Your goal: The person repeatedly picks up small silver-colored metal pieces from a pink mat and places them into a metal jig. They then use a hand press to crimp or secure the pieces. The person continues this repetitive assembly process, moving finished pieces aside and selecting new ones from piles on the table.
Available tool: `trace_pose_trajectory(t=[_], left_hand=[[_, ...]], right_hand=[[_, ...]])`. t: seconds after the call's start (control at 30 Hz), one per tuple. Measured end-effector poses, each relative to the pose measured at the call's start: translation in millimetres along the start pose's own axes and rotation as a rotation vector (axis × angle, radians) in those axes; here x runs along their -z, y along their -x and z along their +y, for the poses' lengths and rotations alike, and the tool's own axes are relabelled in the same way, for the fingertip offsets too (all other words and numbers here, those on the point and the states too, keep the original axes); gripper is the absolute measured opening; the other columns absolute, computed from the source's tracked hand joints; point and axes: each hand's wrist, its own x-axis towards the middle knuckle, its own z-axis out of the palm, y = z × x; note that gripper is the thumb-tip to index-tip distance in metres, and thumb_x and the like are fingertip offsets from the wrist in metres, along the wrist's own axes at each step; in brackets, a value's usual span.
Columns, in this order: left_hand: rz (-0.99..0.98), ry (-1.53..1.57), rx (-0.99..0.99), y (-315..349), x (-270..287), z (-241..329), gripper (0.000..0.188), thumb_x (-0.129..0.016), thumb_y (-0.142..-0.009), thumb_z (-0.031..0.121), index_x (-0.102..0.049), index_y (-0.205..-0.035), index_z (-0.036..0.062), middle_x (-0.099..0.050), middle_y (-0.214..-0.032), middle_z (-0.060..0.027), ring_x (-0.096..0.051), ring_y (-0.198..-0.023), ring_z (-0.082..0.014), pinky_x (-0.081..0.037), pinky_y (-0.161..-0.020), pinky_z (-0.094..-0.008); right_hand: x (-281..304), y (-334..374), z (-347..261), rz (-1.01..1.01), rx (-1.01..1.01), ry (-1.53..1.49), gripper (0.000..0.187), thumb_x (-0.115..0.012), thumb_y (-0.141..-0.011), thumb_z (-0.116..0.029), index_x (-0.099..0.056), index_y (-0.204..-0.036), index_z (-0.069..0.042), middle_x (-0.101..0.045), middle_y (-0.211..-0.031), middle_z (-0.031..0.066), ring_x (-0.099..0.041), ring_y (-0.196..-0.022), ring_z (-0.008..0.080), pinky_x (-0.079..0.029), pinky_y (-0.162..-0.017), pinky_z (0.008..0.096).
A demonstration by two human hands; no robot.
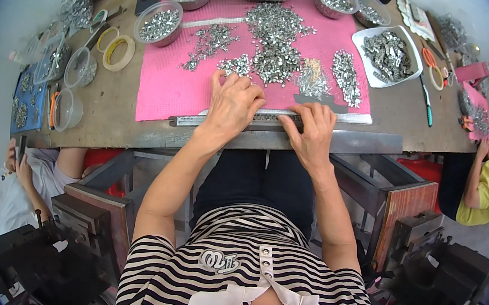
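Observation:
A long, narrow metal rail (268, 119) lies along the near edge of the pink mat, with a row of small dark pieces in its middle. My left hand (232, 104) is over the rail's left part, its bent fingers reaching the near edge of a heap of small silvery metal pieces (275, 61). Over the rail's right part is my right hand (312, 130), thumb and fingers curled down around it. Whatever is between the fingertips of either hand is too small or hidden. Beyond my right fingers lie thin metal pins (313, 84) beside a dark grey strip (328, 106).
Clear tubs of metal pieces (161, 23) and a white dish of metal parts (404, 57) surround the pink mat (162, 95). Tape rolls (118, 53) lie left; a green-handled tool (429, 112) and orange-handled scissors (434, 72) lie right. People sit at both sides.

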Motion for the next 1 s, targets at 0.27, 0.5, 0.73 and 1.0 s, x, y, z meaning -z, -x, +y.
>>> trace_pose_trajectory(t=[0.27,0.5,0.73,1.0], left_hand=[[0.054,0.007,-0.055,-1,-3,1,0.008,-0.077,-0.089,0.019,-0.075,-0.093,0.0119,-0.064,-0.088,-0.0028,-0.061,-0.094,-0.0233,-0.033,-0.107,-0.0554],[0.062,0.167,-0.054,25,10,15,0.006,-0.078,-0.087,0.013,-0.073,-0.091,0.0101,-0.067,-0.089,-0.0014,-0.061,-0.091,-0.0220,-0.034,-0.108,-0.0506],[0.123,0.245,-0.028,36,6,8,0.011,-0.077,-0.088,0.011,-0.075,-0.099,0.0100,-0.069,-0.096,-0.0024,-0.064,-0.095,-0.0223,-0.035,-0.110,-0.0517],[0.237,0.079,0.220,92,60,-39,0.029,-0.084,-0.083,0.016,-0.075,-0.110,0.0097,-0.069,-0.107,-0.0073,-0.061,-0.102,-0.0273,-0.038,-0.104,-0.0463]], right_hand=[[3,0,5,0.066,-0.026,-0.078,0.027,-0.083,-0.086,-0.023,-0.072,-0.103,-0.006,-0.065,-0.099,0.0072,-0.059,-0.095,0.0267,-0.040,-0.090,0.0415],[10,17,28,0.176,-0.180,-0.183,0.009,-0.075,-0.092,-0.010,-0.072,-0.099,-0.005,-0.068,-0.096,0.0085,-0.062,-0.092,0.0275,-0.043,-0.085,0.0391],[9,18,27,0.160,-0.149,-0.148,0.009,-0.074,-0.092,-0.010,-0.071,-0.099,-0.005,-0.068,-0.094,0.0072,-0.062,-0.090,0.0265,-0.043,-0.084,0.0393],[8,12,22,0.085,-0.109,-0.027,0.021,-0.082,-0.087,-0.022,-0.073,-0.099,-0.007,-0.066,-0.096,0.0051,-0.058,-0.094,0.0255,-0.040,-0.086,0.0398]])
